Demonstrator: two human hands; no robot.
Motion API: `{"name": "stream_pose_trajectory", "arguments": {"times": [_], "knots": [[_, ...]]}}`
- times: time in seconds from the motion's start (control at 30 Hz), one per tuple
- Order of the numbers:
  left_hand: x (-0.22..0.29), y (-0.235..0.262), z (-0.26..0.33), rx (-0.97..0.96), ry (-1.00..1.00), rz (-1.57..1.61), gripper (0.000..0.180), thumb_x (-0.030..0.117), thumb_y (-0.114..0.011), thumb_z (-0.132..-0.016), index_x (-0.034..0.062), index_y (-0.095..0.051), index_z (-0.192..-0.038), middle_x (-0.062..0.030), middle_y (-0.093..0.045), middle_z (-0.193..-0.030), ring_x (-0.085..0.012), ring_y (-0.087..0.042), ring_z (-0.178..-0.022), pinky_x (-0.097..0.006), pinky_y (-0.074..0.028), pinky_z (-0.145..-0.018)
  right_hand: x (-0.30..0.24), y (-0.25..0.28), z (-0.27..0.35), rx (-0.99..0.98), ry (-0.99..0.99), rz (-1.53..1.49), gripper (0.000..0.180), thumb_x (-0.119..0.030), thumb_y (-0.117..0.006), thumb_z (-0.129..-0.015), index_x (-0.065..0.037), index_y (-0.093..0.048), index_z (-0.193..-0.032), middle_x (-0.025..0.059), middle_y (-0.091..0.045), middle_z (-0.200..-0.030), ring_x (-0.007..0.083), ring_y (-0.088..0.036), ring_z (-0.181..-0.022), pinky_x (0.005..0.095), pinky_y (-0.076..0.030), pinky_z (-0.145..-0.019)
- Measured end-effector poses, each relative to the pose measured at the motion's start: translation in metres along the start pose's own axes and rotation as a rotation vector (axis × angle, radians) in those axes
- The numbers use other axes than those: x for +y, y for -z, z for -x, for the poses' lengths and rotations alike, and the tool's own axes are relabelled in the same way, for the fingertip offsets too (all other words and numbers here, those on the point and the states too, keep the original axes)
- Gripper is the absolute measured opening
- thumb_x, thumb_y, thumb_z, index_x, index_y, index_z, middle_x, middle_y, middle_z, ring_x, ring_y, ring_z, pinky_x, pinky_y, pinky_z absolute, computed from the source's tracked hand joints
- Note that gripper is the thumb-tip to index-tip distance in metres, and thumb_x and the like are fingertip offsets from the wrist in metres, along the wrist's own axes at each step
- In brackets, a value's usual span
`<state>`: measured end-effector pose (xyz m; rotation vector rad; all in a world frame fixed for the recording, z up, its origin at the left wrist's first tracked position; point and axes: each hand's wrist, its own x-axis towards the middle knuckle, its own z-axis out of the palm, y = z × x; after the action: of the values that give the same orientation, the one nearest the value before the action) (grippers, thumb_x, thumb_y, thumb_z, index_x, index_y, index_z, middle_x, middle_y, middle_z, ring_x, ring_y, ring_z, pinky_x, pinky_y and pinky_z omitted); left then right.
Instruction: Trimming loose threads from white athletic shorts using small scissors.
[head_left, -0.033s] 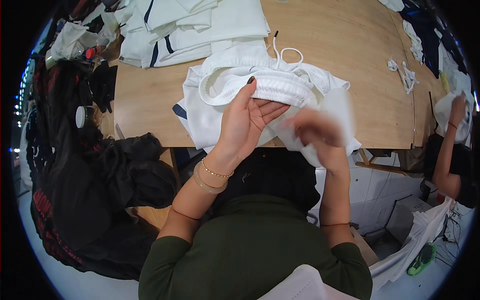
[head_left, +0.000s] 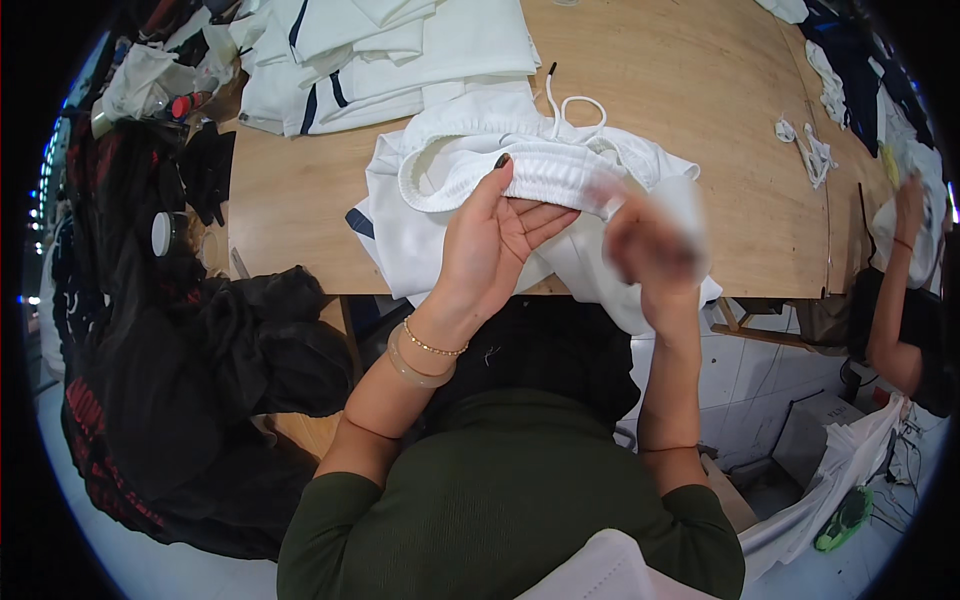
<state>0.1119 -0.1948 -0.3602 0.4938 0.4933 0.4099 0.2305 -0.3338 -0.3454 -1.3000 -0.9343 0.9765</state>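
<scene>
White pants (head_left: 575, 178) with a gathered elastic waistband lie bunched at the table's near edge. A white drawstring (head_left: 583, 100) with a dark tip loops out at their far side. My left hand (head_left: 497, 232) grips the near part of the waistband, its thumb on top and its fingers beneath. My right hand (head_left: 655, 240) is at the right end of that waistband, over the white fabric. Motion smears its fingers, so I cannot make out whether they hold anything. A navy patch (head_left: 360, 222) shows at the left edge of the pants.
Folded white garments with navy stripes (head_left: 390, 70) are stacked at the far left of the wooden table (head_left: 690, 60). White cords (head_left: 808, 152) lie on the right. Dark clothing (head_left: 190, 350) is heaped at left. Another person's arm (head_left: 893, 290) reaches toward white fabric at far right.
My right hand has moved slightly right and its blurred fingers have shifted up toward the waistband. My left hand keeps its hold in the same place. The other person's hand has risen slightly.
</scene>
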Motion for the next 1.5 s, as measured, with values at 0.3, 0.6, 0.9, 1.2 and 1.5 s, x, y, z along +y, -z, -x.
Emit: {"name": "stream_pose_trajectory", "arguments": {"times": [0.3, 0.6, 0.9, 1.2, 1.5], "knots": [[-0.010, 0.016, 0.004, 0.042, -0.017, -0.049, 0.042, 0.029, -0.036, -0.101, -0.0048, -0.048, -0.124, -0.0206, -0.062, -0.117, -0.0264, -0.063, -0.105, -0.039, -0.047, -0.097, -0.023, 0.008, -0.016, -0.120, -0.388, -0.170, 0.052, 0.007, -0.044, -0.082, -0.007, -0.053, -0.132, -0.0026, -0.047, -0.060, 0.0055, -0.039, -0.050, 0.0213, -0.037, -0.053], [0.033, 0.086, 0.052, 0.012, 0.413, -1.101, 0.028, 0.019, -0.056, -0.094, -0.0081, -0.063, -0.092, -0.0109, -0.068, -0.080, -0.0153, -0.064, -0.079, -0.028, -0.051, -0.071, 0.016, 0.084, -0.021, 0.646, -0.060, 0.218, 0.029, -0.001, -0.048, -0.091, -0.003, -0.061, -0.117, 0.0012, -0.059, -0.080, 0.0076, -0.048, -0.066, 0.0218, -0.042, -0.060], [0.054, 0.112, 0.001, 0.613, -0.610, -1.694, 0.025, 0.015, -0.066, -0.084, 0.0018, -0.063, -0.106, -0.0091, -0.063, -0.083, -0.0198, -0.061, -0.072, -0.033, -0.049, -0.066, 0.073, 0.025, -0.032, 0.755, -0.156, 1.026, 0.013, -0.007, -0.060, -0.084, -0.005, -0.064, -0.097, 0.0111, -0.061, -0.086, 0.0300, -0.061, -0.083, 0.0375, -0.048, -0.069], [0.073, 0.155, -0.003, 0.252, -0.111, -0.121, 0.028, 0.013, -0.051, -0.096, -0.0023, -0.055, -0.119, -0.0129, -0.063, -0.114, -0.0198, -0.062, -0.104, -0.030, -0.051, -0.087, 0.085, 0.084, -0.035, 0.748, -0.250, -0.049, 0.014, -0.010, -0.060, -0.090, -0.003, -0.064, -0.101, 0.0057, -0.067, -0.099, 0.0164, -0.064, -0.085, 0.0313, -0.049, -0.076], [0.136, 0.189, 0.020, -0.059, -0.120, 0.176, 0.033, 0.016, -0.047, -0.096, -0.0043, -0.052, -0.122, -0.0188, -0.055, -0.129, -0.0278, -0.057, -0.115, -0.041, -0.045, -0.101, 0.038, 0.120, -0.019, 0.470, -0.269, -0.923, 0.019, -0.018, -0.055, -0.095, -0.002, -0.061, -0.102, 0.0110, -0.066, -0.105, 0.0227, -0.063, -0.100, 0.0403, -0.049, -0.093]]}}
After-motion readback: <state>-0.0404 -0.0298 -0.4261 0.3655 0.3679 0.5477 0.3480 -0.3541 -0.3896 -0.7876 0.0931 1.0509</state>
